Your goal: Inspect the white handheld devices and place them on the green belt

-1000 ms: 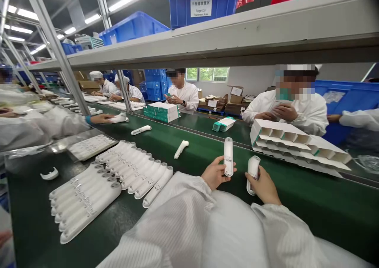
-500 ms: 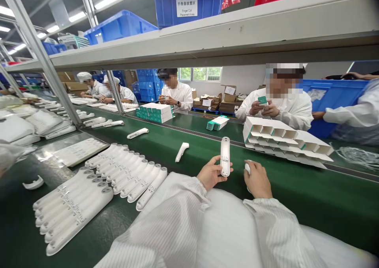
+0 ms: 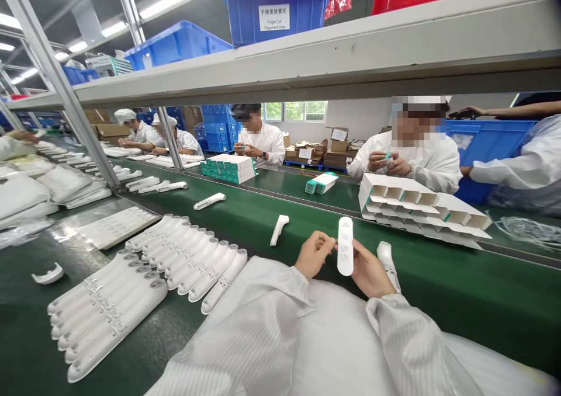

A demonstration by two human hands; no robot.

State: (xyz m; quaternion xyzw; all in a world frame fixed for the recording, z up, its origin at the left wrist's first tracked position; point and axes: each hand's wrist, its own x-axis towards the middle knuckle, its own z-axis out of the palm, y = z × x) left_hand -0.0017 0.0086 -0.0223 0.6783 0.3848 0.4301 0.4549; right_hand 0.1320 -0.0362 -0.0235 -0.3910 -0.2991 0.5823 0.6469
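A white handheld thermometer point(image 3: 345, 247) stands nearly upright in front of me, its face with printed outlines turned towards me. My right hand point(image 3: 370, 270) grips it from the right side. Close at its left edge is my left hand point(image 3: 313, 256), with thumb and fingers pinched together; what they hold, if anything, is too small to name. Just past my right hand, a second white thermometer point(image 3: 387, 261) lies on the green belt, partly hidden by that hand. Further left on the belt rests another thermometer point(image 3: 279, 231) with a bent head.
Rows of white thermometers point(image 3: 109, 314) lie to my left, beside a curved white part point(image 3: 48, 274). White boxes point(image 3: 416, 206) are stacked across the belt, in front of a co-worker point(image 3: 412, 162). Overhead runs a shelf point(image 3: 284, 63) with a blue bin point(image 3: 276, 13).
The thermometer in my left hand, its battery side showing, is gone from there; my right hand now holds one, printed face showing. My right hand left another on the belt. Belt pieces shifted right.
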